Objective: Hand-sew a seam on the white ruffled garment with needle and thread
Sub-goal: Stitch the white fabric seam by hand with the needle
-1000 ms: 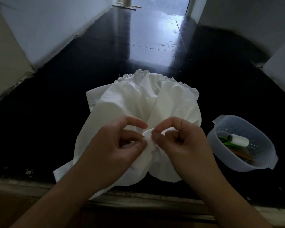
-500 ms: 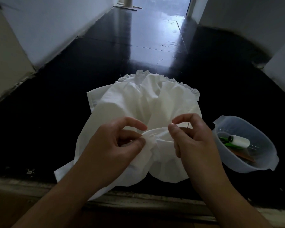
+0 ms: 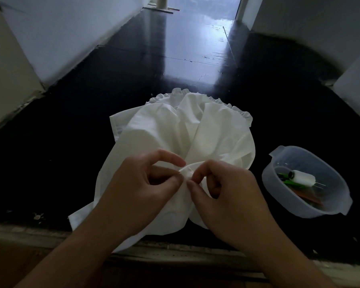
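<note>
Garment point(image 3: 175, 138) lies bunched on dark floor point(image 3: 71, 142), ruffle edge far side. Your left hand point(image 3: 141, 194) pinches gathered fold between thumb and fingers. Your right hand point(image 3: 224, 196) pinches same fold just beside it; needle not discernible. Tub point(image 3: 328, 213) to right holds spool point(image 3: 302, 178).

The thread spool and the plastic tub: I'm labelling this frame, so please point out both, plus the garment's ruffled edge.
thread spool point(image 3: 303, 178), head view, on its white wound middle.
plastic tub point(image 3: 299, 151), head view, on its far rim.
ruffled edge point(image 3: 244, 113), head view, on the frill at the garment's far right.
</note>
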The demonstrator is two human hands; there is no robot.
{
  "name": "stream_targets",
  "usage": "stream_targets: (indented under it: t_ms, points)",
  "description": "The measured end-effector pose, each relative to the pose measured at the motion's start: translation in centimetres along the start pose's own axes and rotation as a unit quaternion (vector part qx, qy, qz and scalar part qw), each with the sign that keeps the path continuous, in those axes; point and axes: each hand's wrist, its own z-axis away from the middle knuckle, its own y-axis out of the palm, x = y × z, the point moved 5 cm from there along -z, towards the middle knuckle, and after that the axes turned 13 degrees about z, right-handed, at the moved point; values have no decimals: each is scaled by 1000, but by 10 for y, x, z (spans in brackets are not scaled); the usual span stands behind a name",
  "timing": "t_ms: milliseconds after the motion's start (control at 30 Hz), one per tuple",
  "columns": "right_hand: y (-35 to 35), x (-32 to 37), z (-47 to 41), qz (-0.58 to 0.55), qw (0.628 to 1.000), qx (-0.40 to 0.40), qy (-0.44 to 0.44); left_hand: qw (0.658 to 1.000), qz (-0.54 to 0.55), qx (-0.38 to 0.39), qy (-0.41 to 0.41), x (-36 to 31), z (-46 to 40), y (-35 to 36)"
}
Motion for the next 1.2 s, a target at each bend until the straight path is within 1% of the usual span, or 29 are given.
stream_targets:
  t_ms: [67, 167, 333, 433, 500, 600, 833, 867, 900, 1000, 1033, 1067, 1100, 1200]
  points:
    - [-2, 0, -2, -40, 999, 25, -2, 1000, 1, -8, 0, 0, 0, -1]
    - [-4, -1, -3, -126, 988, 86, -3, 1000, -6, -29, 1, -2, -1, -5]
    - [-6, -1, -1, -200, 962, 187, -18, 998, -14, -56, 1, -2, -1, -9]
    - [-3, 2, 1, -241, 936, 254, -21, 998, -10, -63, -2, -1, -3, -9]
    - [0, 4, 3, -239, 927, 287, -30, 998, -8, -65, 2, -1, -3, -9]
    - [2, 4, 4, -208, 924, 318, -49, 998, -6, -68, 10, 0, -4, -9]
    - [-2, 1, 5, -203, 911, 356, -57, 998, 0, -67, 16, 1, -6, -11]
    - [-3, 0, 4, -216, 911, 347, -47, 998, 5, -65, 16, 2, -6, -12]
    - [-4, -4, 1, -238, 918, 316, -31, 998, 7, -60, 15, 3, -6, -12]
    - [-8, -21, -9, -273, 953, 124, 44, 999, 6, -32, 13, 3, -7, -9]
    - [-7, -24, -11, -273, 956, 80, 64, 1000, 5, -20, 14, 3, -7, -8]
    - [-5, -25, -12, -275, 957, 61, 74, 1000, 4, -5, 14, 4, -6, -6]
    - [-2, -24, -12, -281, 955, 62, 76, 1000, 1, 13, 15, 4, -6, -4]
    - [10, -15, -11, -302, 944, 117, 63, 998, -5, 54, 20, 4, -3, 1]
